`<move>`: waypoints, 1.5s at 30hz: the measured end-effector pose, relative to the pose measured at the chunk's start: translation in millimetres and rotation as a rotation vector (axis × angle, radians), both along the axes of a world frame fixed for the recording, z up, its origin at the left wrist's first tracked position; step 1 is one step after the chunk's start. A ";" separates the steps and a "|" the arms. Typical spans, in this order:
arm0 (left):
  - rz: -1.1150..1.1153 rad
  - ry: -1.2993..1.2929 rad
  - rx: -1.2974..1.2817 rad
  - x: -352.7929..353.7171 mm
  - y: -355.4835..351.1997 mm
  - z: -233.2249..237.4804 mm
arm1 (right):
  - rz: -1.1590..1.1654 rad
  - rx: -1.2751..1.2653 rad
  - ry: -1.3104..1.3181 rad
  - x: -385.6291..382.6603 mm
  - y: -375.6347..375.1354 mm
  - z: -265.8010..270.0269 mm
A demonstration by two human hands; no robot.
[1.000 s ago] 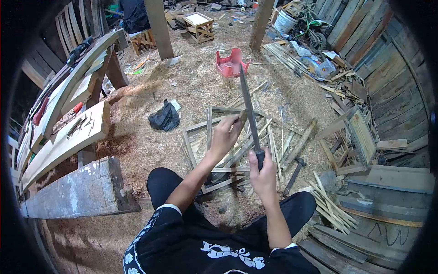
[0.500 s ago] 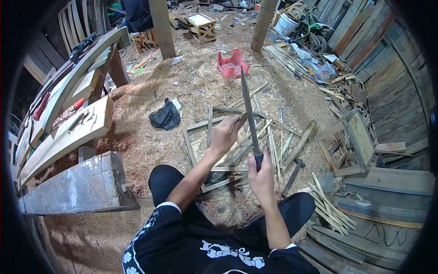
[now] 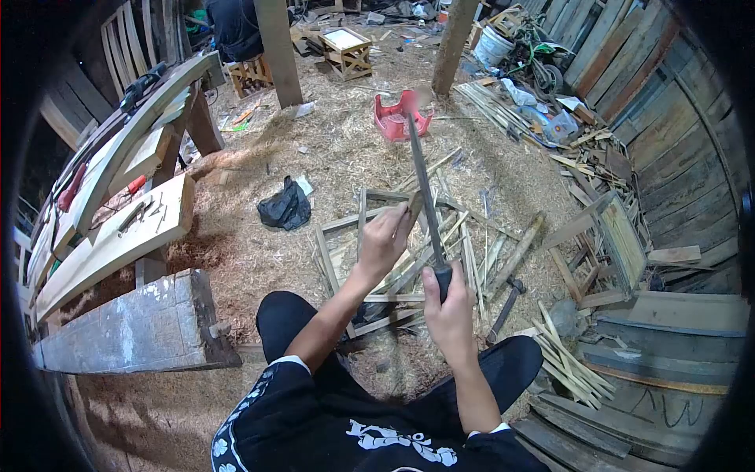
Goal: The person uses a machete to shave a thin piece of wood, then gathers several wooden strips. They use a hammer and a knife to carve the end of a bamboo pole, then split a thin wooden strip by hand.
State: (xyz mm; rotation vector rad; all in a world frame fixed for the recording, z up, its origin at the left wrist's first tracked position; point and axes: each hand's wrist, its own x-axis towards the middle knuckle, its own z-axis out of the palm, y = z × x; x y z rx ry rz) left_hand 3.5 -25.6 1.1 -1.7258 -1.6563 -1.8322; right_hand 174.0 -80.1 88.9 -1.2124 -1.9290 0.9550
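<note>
My right hand [image 3: 451, 311] is wrapped round the dark handle of a machete [image 3: 425, 189], its long blade pointing up and away from me. In my left hand [image 3: 383, 245] a small strip of wood [image 3: 415, 204] is pinched, its upper end showing beyond the fingers. The blade runs close along the right side of that strip. Below both hands, wooden frames [image 3: 338, 224] and thin sticks [image 3: 472, 248] lie on the shavings-covered ground between my bent legs. A hammer [image 3: 506, 311] rests by my right knee.
Ahead stands a red plastic stool [image 3: 393, 126], with a black plastic bag [image 3: 285, 206] nearer on the left. Thick planks [image 3: 126, 326] flank my left side. Thin wood strips [image 3: 570, 362] and a wooden frame [image 3: 621, 240] lie on the right. A person [image 3: 234, 31] sits far back.
The machete has tilted slightly left at its tip and come a little lower. My left hand has shifted slightly toward me with the strip of wood, which stands more upright.
</note>
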 end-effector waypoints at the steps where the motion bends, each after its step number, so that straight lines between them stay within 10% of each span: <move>1: 0.006 -0.002 0.003 -1.2 -3.9 2.6 | 0.003 -0.011 -0.003 -2.2 -0.3 -5.2; 45: -0.033 -0.091 -0.114 -30.6 -8.1 -11.9 | 0.017 -0.170 -0.053 -23.4 21.1 -50.6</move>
